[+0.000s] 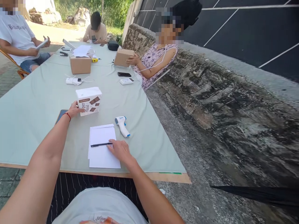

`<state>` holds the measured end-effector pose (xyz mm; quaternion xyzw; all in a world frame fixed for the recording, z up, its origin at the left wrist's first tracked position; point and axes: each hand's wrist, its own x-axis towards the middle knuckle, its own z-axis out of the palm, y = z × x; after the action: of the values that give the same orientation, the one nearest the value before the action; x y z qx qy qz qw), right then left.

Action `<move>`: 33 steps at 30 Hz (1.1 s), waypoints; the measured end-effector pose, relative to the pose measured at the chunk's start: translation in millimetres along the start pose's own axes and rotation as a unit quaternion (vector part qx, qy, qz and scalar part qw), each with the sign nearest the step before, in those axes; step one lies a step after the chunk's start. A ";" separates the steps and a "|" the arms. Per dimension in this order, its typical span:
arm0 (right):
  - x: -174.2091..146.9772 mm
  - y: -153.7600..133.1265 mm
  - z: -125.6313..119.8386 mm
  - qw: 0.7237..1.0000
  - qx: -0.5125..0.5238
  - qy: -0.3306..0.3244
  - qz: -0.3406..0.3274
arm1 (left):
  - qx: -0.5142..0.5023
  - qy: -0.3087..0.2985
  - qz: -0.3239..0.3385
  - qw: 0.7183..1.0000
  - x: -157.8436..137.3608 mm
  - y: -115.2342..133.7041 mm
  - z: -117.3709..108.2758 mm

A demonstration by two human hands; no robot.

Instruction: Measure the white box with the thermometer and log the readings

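Observation:
My left hand (pixel 74 110) is at the left side of a white meal box (pixel 89 101) with pictures of brown chocolate pieces on it, its thumb across the front face and its other fingers partly hidden behind the side. The box stands upright on the table. My right hand (pixel 120 150) pinches one end of a black pen (pixel 100 145), which lies across white sheets of paper (pixel 104 159). A white and blue infrared thermometer (pixel 122 126) rests just beyond my right hand. Partly covered by my left wrist is a blue flat object (pixel 61 115).
The table (pixel 144 137) has a pale green cloth. Farther up are a cardboard box (pixel 80 65) with papers, a white device with cables (pixel 74 81), a phone (pixel 124 74) and a white meter (pixel 126 81). One person holds a carton (pixel 123 58); two others sit farther off.

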<state>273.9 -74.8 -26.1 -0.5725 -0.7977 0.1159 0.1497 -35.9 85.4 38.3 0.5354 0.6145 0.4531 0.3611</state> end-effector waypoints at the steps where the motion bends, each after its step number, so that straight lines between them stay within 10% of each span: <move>1: 4.8 5.4 0.1 0.999 0.016 0.038 0.009 | 0.008 -0.002 -0.009 1.000 -5.8 -1.1 5.0; 5: 39.4 30.4 -0.3 0.977 0.035 0.185 0.098 | -0.010 -0.003 -0.049 0.999 -31.3 -4.1 22.2; 12: 86.0 56.5 -3.7 0.939 0.202 0.108 0.258 | -0.117 0.009 -0.027 0.993 -78.0 -14.2 37.6; 17: 77.2 27.5 -15.1 0.907 0.336 0.118 0.223 | 0.006 0.048 0.073 0.996 -101.7 -25.0 43.9; 23: 53.7 -47.4 -18.7 0.753 0.652 -0.008 0.093 | 0.071 0.044 0.103 0.991 -101.8 -27.7 46.4; 33: 57.8 -59.2 12.1 0.760 0.632 -0.009 0.149 | 0.086 0.052 0.131 0.986 -101.2 -30.1 51.0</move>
<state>200.1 -39.0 -10.1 -0.4586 -0.4488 0.6201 0.4514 18.3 -6.2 -11.1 0.6158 0.5940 0.4693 0.2184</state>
